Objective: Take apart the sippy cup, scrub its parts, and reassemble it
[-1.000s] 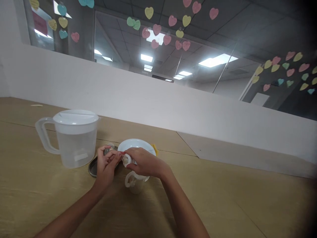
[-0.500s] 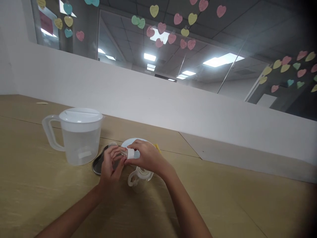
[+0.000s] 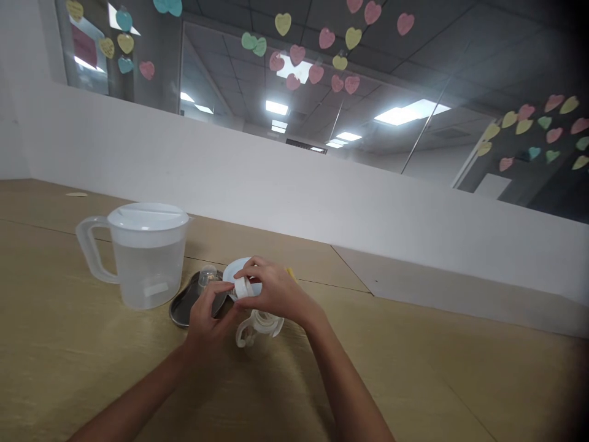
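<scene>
Head view: the right hand (image 3: 280, 293) has its fingers pinched on a small white cap-like piece (image 3: 243, 287), which sits between the two hands, above the table (image 3: 414, 368). The left hand's (image 3: 205, 318) thumb and forefinger are curved apart round the near-clear end of that piece; whether they press on it I cannot tell.

The likeliest slip, I judge, comes from the small grip: if the right fingers loosen before the left ones take hold, the piece could drop onto the small clear jug (image 3: 245, 331) just below the fingers. Anything loose inside it might spill, too. A low sweep of the left wrist could catch the dark metal tray (image 3: 181, 307) beside the left fingers and upset the clear cup (image 3: 208, 275) standing on it. The large pitcher (image 3: 150, 267), farther out to the left of those fingers, seems safe unless an elbow swings wide.

Much is covered. The right hand hides most of the white dish (image 3: 232, 268) beyond its fingers, and only a scrap of something yellow (image 3: 291, 274) pokes out behind the knuckles. The piece's clear end, the left fingertips' contact and the jug's contents are too small or blurred to read.
</scene>
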